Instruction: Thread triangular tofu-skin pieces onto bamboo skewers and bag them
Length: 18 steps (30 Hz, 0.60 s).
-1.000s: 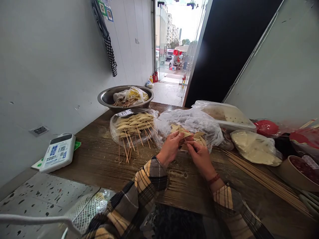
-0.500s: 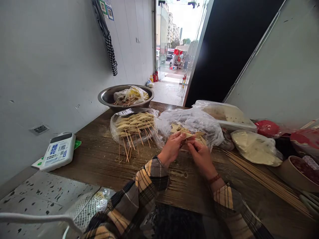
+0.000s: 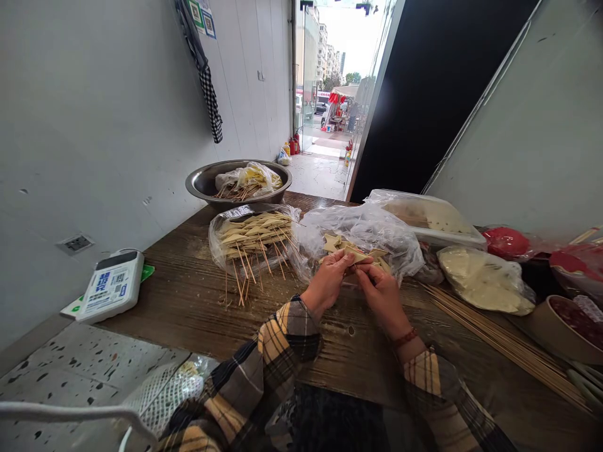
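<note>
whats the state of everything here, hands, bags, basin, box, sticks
left hand: fingers pinched on the tofu skin triangle
right hand: fingers pinched on the same triangle
skewer bag: open, full, sticks poking out toward the person
steel basin: holds a bagged batch of skewers
clear bag: open, crumpled behind the hands
plastic box: lid on
bare bamboo sticks: loose, lying flat on the table

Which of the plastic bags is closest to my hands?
The crumpled clear bag directly behind them; the skewer bag lies left, the bowl's bag farther back.
</note>
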{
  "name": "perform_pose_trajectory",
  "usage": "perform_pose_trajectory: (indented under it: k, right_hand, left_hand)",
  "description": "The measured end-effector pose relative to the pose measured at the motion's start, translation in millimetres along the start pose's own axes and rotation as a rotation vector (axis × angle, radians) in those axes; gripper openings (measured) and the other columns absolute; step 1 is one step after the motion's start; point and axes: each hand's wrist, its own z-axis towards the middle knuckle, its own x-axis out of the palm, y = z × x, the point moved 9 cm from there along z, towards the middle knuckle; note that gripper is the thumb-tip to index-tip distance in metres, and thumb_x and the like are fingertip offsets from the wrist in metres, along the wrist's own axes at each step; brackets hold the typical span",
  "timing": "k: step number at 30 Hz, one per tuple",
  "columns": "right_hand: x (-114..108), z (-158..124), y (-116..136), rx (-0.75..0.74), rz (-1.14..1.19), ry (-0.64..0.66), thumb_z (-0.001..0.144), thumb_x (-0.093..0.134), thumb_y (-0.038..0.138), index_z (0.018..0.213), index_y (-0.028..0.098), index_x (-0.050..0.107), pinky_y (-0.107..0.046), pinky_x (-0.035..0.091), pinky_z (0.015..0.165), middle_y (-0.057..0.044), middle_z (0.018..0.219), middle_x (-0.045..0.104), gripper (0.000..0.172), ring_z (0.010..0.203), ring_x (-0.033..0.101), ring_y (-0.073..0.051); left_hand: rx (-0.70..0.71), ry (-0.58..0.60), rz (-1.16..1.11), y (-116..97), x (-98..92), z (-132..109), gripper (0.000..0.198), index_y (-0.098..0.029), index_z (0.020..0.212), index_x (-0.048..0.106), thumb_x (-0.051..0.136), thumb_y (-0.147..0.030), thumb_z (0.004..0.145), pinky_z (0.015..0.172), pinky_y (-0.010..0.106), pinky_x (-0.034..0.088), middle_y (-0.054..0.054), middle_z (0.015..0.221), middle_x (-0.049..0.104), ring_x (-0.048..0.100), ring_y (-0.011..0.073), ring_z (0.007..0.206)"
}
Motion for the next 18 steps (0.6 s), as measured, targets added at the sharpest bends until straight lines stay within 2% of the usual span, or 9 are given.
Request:
perform_pose_trajectory:
  k: [7, 13, 18]
  right_hand:
    - [0.2, 0.7, 0.9, -0.007, -0.006, 0.001, 0.087, 0.052, 0.035, 0.085, 0.018, 0.069, -0.031, 0.044, 0.064, -0.004, 0.073, 0.068, 0.024, 0.068, 0.06, -0.019]
    - [1.8, 0.5, 3.4, -0.029, 0.026, 0.014, 0.088, 0.052, 0.034, 0.089, 0.018, 0.07, -0.031, 0.046, 0.066, -0.005, 0.079, 0.07, 0.024, 0.072, 0.061, -0.019]
    - [2.5, -0.8, 1.9, -0.012, 0.032, 0.021, 0.087, 0.053, 0.035, 0.092, 0.018, 0.073, -0.032, 0.047, 0.065, -0.004, 0.074, 0.069, 0.026, 0.068, 0.06, -0.019]
  left_hand:
    - [-0.003, -0.005, -0.009, -1.6, 0.0, 0.0, 0.034, -0.011, 0.092, 0.069, 0.07, -0.04, 0.074, 0.082, 0.029, 0.046, 0.011, 0.09, 0.072, 0.065, 0.0204, 0.091]
    - [-0.011, -0.018, -0.056, -1.7, -3.5, 0.6, 0.038, -0.013, 0.104, 0.067, 0.068, -0.041, 0.077, 0.083, 0.029, 0.046, 0.011, 0.095, 0.072, 0.067, 0.0194, 0.089]
    - [0.004, -0.014, -0.058, -5.4, -1.7, -0.4, 0.034, -0.012, 0.096, 0.068, 0.067, -0.041, 0.078, 0.081, 0.029, 0.047, 0.012, 0.093, 0.073, 0.067, 0.0199, 0.088]
